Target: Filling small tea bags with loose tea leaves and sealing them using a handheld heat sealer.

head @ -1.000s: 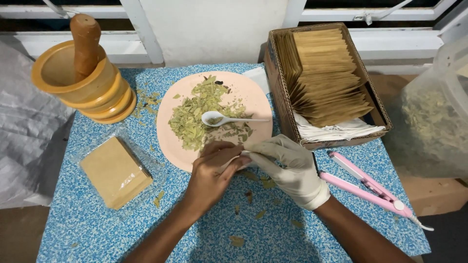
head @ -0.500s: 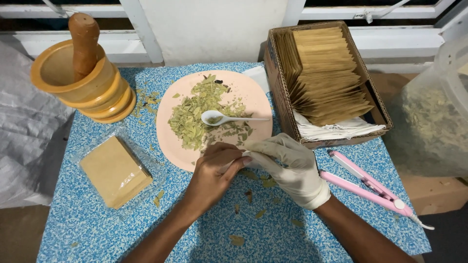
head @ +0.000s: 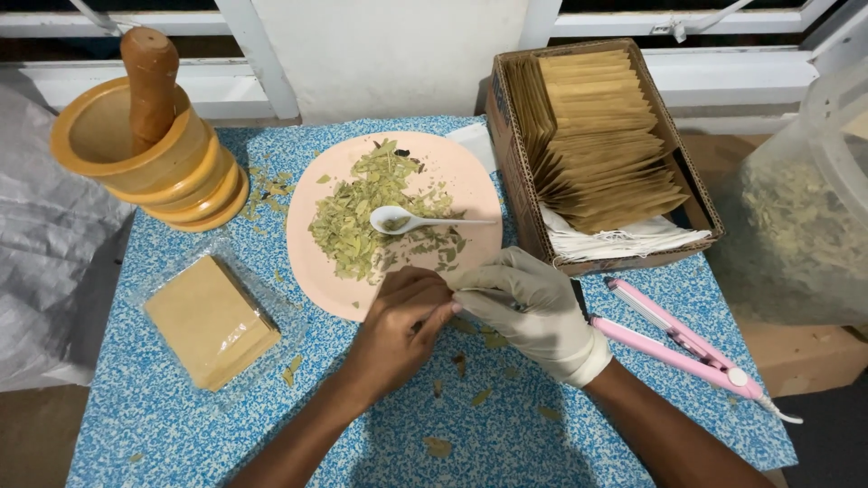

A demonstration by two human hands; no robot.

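Small white sachet [head: 449,291], pinched between my bare left hand [head: 398,327] and gloved right hand [head: 529,307], sits at the near rim of the pink plate [head: 312,258]. Since a second ago my fingertips have closed tighter over it, hiding most of it; I judge it's being worked open. Beyond lie dried leaves [head: 357,212] and a white spoon [head: 398,219]; right, the pink sealer [head: 674,339].

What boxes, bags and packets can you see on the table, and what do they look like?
Cardboard box: brown, rectangular, back right of the table, packed with upright tan paper sachets.
Clear plastic packet: front left, flat, holding a stack of tan square sachets.
Big clear bag: far right, off the table, full of dried leaves.
Small white sachet: pinched between the bare left hand and gloved right hand.
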